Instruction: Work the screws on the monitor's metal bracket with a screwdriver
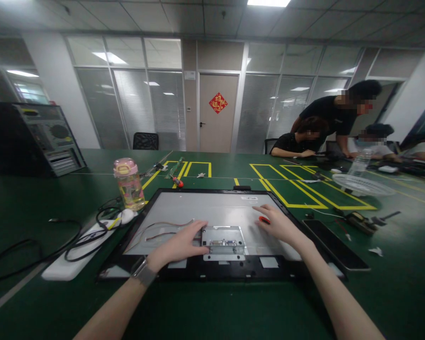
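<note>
A flat monitor panel [184, 208] lies face down on the green table, its grey metal back up inside a black frame. At its near middle sits a small metal shield plate [223, 242]. My left hand [182, 244] rests on the panel, fingers stretched flat, fingertips touching the plate's left edge beside thin wires [163, 229]. My right hand [278, 223] lies farther right on the panel, fingers over a red-handled tool [264, 219]; only its red end shows. A watch sits on my left wrist.
A pink-lidded bottle [129, 184] stands left of the panel, by a white power strip [74, 259] with black cables. A computer case [31, 139] stands far left. A phone [335, 245] lies to the right. A white fan grille [363, 185] and several people are at the far right.
</note>
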Action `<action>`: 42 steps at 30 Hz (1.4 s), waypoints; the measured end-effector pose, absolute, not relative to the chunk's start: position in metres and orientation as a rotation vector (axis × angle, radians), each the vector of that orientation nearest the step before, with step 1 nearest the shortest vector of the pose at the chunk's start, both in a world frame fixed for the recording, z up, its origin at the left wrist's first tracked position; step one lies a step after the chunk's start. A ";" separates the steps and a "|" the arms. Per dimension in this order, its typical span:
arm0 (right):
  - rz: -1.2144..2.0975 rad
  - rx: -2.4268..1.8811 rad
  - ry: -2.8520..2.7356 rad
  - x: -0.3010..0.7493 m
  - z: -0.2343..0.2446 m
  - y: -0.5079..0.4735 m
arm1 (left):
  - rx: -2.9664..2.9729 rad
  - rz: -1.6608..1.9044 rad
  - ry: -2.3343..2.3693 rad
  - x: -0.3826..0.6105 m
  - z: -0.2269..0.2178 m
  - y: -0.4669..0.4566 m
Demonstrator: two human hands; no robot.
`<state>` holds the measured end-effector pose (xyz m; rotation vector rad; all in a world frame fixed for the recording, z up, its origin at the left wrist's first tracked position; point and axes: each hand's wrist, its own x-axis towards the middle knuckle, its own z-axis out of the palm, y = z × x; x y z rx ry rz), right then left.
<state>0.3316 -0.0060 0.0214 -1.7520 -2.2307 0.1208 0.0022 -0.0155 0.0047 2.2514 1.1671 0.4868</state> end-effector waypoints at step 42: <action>0.024 -2.096 -2.037 0.354 0.018 -0.004 | 2.278 0.567 1.071 0.002 0.007 -0.010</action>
